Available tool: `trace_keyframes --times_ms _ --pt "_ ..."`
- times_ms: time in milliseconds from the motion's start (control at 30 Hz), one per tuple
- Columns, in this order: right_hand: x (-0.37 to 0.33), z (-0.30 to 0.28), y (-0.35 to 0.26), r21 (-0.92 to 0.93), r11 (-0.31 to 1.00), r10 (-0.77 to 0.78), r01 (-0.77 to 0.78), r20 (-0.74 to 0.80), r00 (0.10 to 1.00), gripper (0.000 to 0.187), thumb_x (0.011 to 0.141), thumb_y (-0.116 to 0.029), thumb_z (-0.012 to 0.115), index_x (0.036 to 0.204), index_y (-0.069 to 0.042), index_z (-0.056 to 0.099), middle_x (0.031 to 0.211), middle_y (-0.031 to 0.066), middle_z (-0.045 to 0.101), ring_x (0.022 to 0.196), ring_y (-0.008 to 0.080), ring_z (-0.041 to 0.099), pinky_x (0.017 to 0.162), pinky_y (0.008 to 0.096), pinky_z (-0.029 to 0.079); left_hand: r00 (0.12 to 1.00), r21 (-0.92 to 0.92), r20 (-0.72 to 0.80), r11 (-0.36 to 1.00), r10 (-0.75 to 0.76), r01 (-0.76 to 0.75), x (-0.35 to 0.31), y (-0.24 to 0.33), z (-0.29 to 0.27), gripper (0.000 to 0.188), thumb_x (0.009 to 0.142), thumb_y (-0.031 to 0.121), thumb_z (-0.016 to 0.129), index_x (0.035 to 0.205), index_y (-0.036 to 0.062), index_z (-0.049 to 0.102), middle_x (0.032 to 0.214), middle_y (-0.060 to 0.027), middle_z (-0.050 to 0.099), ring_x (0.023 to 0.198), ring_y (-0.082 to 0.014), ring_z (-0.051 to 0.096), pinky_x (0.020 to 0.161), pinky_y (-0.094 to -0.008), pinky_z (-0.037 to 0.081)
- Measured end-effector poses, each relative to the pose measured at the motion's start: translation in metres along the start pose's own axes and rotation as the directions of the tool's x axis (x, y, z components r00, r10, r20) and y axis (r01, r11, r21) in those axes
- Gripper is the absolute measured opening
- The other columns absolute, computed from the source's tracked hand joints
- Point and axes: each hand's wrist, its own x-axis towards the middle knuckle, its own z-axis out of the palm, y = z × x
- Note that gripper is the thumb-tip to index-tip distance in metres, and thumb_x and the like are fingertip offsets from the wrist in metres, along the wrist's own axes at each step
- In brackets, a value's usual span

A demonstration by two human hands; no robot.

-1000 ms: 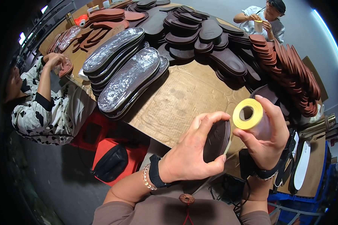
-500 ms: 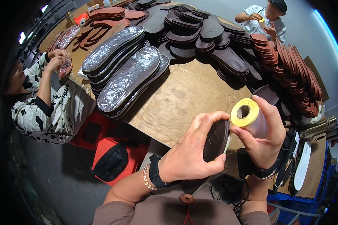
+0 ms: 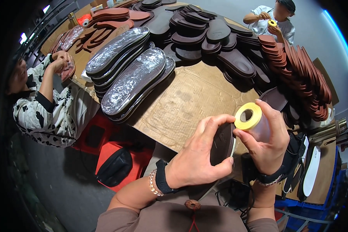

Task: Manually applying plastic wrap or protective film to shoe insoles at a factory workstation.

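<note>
My left hand is closed round a dark brown shoe sole, which stands on edge with one side toward my right. Its fingertips grip the far end, and the thumb lies along the near part. In my right hand is a roll of clear film with a yellow end face and a hollow core. Fingers and thumb clasp the roll by its sides. It sits close against the sole's far end, beside my left fingertips. Whether a strip of film runs between roll and sole is hard to make out.
Film-wrapped soles are stacked on the cardboard-covered table. Beyond lie heaps of dark soles and reddish-brown soles. One person works at the left, another at the far right. A red chair stands at lower left.
My right hand and the roll have shifted slightly left, closer to the sole. My left hand has hardly moved. The far person's roll has turned to show its end.
</note>
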Motion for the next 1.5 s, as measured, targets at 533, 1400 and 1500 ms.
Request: trace_keyframes --times_ms 533,1400,1500 --pt "0.033 -0.06 -0.027 0.414 0.91 0.078 0.006 -0.184 0.98 0.1 0.076 -0.065 0.084 0.136 0.008 0.053 0.123 0.0173 0.063 0.107 0.0239 0.064 0.095 0.0346 0.05 0.92 0.277 0.023 0.882 0.391 -0.382 0.014 0.104 -0.038 0.094 0.066 0.02 0.078 0.15 -0.0073 0.046 0.14 -0.0229 0.052 0.132 -0.035 0.053 0.114 -0.0421 0.041" --pt "0.074 -0.05 -0.018 -0.049 0.974 -0.225 0.22 -0.198 0.954 0.076 0.068 -0.027 0.097 0.13 0.001 0.063 0.111 0.0179 0.069 0.1 0.0334 0.07 0.088 0.041 0.056 0.843 0.14 0.079 0.831 0.533 -0.539 0.069 0.037 -0.054 0.097 0.066 0.021 0.075 0.155 -0.0009 0.043 0.15 -0.0207 0.046 0.142 -0.0351 0.044 0.121 -0.0439 0.033" --pt "0.074 -0.049 -0.016 -0.052 0.974 -0.226 0.22 -0.202 0.953 0.076 0.068 -0.027 0.097 0.13 0.001 0.063 0.11 0.0177 0.069 0.099 0.0331 0.07 0.087 0.0408 0.056 0.849 0.126 0.075 0.84 0.523 -0.528 0.069 0.038 -0.053 0.097 0.066 0.02 0.075 0.155 -0.0012 0.043 0.149 -0.0208 0.046 0.142 -0.0351 0.044 0.121 -0.044 0.033"
